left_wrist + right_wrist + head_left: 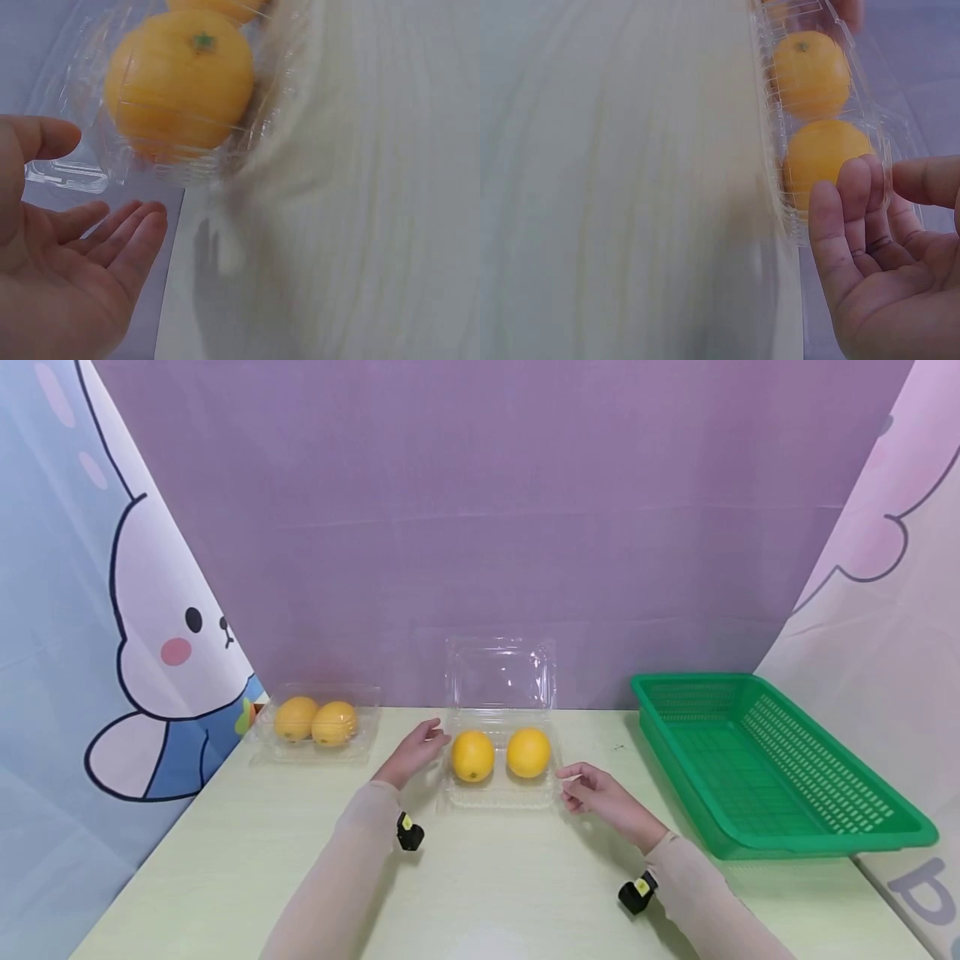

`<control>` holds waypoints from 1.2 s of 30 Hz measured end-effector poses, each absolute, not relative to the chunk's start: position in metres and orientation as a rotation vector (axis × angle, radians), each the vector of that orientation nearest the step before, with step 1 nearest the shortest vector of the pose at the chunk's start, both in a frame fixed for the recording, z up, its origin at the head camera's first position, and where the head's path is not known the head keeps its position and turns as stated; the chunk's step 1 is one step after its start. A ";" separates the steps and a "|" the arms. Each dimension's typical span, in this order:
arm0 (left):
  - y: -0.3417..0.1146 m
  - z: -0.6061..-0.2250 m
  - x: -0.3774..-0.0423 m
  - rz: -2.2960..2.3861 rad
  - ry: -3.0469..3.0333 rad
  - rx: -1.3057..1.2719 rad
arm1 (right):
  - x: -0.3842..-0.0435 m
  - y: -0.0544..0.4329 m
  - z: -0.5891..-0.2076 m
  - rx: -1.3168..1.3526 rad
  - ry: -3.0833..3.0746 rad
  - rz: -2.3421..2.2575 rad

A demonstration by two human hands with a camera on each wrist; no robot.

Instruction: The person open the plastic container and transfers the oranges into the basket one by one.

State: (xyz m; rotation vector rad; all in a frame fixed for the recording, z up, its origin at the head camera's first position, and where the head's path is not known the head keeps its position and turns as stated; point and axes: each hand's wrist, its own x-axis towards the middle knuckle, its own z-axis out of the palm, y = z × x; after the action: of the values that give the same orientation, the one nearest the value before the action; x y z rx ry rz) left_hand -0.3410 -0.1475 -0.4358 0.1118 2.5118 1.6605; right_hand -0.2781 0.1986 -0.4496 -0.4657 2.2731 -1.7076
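Note:
A clear plastic clamshell box stands on the table with its lid raised at the back. Inside it sit two oranges, a left one and a right one. My left hand is just left of the box, palm inward; in the left wrist view its thumb and fingers are spread with nothing between them. On the other side, my right hand has its fingertips right at the box's edge. Those fingers are loosely bent and overlap the nearer orange in the right wrist view.
At the back left, another clear box holds two oranges. A large green plastic basket occupies the table's right side. A purple cloth hangs behind the table, with printed cloths on both sides.

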 end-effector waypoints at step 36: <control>-0.149 -0.451 -0.317 1.575 2.497 0.278 | -0.283 0.198 -0.455 -0.342 2.297 -1.743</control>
State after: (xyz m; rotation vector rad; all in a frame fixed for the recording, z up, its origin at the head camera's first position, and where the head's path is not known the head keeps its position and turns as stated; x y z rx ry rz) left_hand -0.3171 -0.1489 -0.4514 0.2779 2.4974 1.5748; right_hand -0.2826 0.1976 -0.4545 -0.3424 2.2971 -1.7430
